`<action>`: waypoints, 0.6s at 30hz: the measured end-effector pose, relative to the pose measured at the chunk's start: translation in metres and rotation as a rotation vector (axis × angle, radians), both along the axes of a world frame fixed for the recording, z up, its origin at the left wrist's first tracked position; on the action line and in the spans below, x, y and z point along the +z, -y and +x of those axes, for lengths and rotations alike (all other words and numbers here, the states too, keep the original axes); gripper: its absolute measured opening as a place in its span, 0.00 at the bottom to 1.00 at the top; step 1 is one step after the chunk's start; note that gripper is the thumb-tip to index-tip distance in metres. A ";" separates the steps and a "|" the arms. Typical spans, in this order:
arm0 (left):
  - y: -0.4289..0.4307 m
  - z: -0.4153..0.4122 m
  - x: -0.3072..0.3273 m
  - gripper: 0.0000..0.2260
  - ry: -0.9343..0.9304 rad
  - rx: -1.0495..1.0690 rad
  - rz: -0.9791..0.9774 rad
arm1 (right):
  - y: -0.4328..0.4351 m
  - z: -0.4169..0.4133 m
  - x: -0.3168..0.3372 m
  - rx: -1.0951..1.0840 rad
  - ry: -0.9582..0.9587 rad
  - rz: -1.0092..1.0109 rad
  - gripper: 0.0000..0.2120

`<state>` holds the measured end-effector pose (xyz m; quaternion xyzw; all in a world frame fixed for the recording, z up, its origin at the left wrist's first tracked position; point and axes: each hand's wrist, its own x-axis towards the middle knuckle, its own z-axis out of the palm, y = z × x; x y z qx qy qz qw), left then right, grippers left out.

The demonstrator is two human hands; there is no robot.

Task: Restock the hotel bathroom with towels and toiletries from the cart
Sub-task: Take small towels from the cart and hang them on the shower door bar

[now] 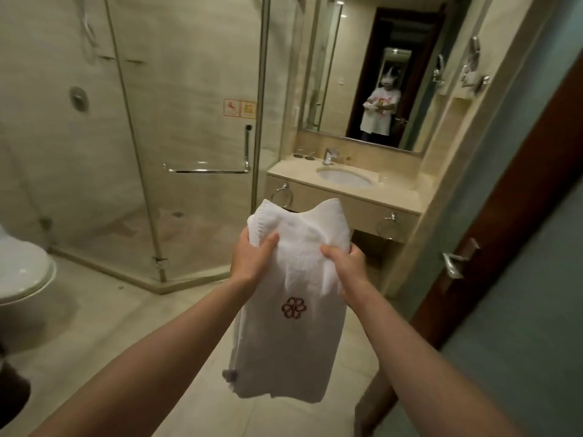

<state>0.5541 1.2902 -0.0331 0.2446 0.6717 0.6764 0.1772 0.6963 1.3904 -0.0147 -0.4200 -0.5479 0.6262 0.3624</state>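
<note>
Both arms reach forward at chest height. The left hand (252,260) grips the upper left edge of a white towel (293,342), thumb pressed on the front, its other fingers hidden behind the cloth. The right hand (345,263) clamps a bunched fold on the towel's right side, fingers curled tight over it. The towel hangs in the air between the hands, above the floor (126,310) and in front of the counter (394,200).

The floor is pale glossy tile. A glass shower stall (189,121) with a chrome bar stands to the left, with a white toilet (22,269) at the far left. The beige stone counter holds an oval sink (344,178) and a chrome tap (330,156) under a wall mirror (356,74). A dark wooden door (504,216) with a metal handle (457,257) stands open on the right.

The towel is soft and creased, with a dark red clover-shaped emblem (294,308) stitched on it.
</note>
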 end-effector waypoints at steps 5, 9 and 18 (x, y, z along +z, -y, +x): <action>-0.068 -0.087 -0.007 0.15 -0.029 0.045 -0.015 | -0.072 -0.090 -0.004 0.032 0.000 0.047 0.10; -0.128 -0.158 0.002 0.12 -0.052 0.044 -0.027 | -0.133 -0.160 -0.001 0.042 -0.026 0.046 0.08; -0.264 -0.260 0.007 0.10 -0.097 0.007 -0.025 | -0.268 -0.261 -0.009 0.007 -0.065 0.027 0.10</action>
